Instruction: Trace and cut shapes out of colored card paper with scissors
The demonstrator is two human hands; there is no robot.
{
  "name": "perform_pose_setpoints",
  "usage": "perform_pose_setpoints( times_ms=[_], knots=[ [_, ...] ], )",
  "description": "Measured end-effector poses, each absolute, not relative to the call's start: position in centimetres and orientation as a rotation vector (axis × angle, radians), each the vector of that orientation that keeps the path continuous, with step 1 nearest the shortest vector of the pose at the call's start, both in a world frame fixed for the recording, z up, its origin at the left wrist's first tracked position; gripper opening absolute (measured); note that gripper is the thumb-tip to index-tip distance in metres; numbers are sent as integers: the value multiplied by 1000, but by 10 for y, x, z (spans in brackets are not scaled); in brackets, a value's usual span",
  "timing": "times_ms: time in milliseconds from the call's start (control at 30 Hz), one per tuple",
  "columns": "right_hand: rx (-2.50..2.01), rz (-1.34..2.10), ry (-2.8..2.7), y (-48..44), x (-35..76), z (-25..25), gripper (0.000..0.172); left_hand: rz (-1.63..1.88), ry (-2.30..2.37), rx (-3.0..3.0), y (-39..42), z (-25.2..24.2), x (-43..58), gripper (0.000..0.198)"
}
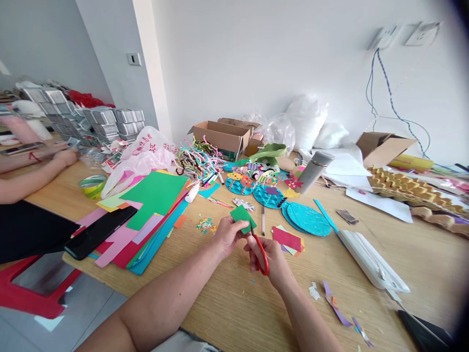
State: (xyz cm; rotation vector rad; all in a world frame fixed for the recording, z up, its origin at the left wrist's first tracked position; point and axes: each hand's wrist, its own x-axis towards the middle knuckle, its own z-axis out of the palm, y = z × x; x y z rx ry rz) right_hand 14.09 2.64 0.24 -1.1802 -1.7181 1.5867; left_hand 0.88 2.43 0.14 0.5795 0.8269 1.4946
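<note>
My left hand (227, 234) pinches a small green paper piece (242, 218) above the wooden table (234, 298). My right hand (271, 259) grips red-handled scissors (258, 252), their blades reaching up to the green piece's lower edge. Just beyond the hands lie teal paper discs (307, 219), decorated teal discs with colourful fish shapes (256, 188) and a pen (263, 220).
A stack of coloured paper sheets (150, 215) and a black phone (99, 232) lie to the left. Another person's arms (32, 168) rest at the far left. A white device (370, 259), a metal flask (314, 171), cardboard boxes (220, 137) and egg trays (414, 188) stand around.
</note>
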Motion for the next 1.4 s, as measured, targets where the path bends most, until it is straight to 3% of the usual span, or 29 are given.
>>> perform_pose_setpoints(
  times_ms=[333, 1400],
  knots=[
    [-1185, 1590, -1722, 24, 140, 7, 55, 1525, 887, 535, 23, 6, 9, 24],
    [-1195, 1599, -1761, 28, 144, 2, 51, 1491, 926, 643, 24, 4, 6, 20]
  ],
)
